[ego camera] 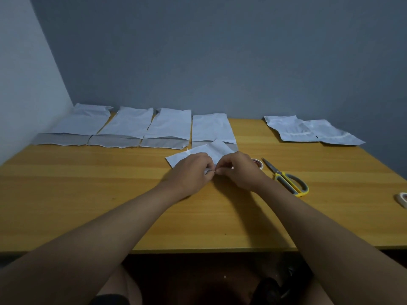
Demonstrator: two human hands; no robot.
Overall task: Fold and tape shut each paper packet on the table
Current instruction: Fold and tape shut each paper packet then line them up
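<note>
Paper packet (206,154) is pinched at its near edge by the left hand (191,170) and the right hand (239,169), fingertips meeting over it on the bench (88,194). Just right of the packet a tape roll (258,163) is seen, then yellow-handled scissors (286,178). Behind the packet four more packets (132,128) are laid in a row; far right of it two overlapping packets (308,130) lie.

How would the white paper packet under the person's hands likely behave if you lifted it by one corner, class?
The packet would probably flop and bend, since it looks thin and creased. It likely feels light, lying flat like the packets in the back row. Pushed, it should slide on the smooth wooden table without rolling.
</note>
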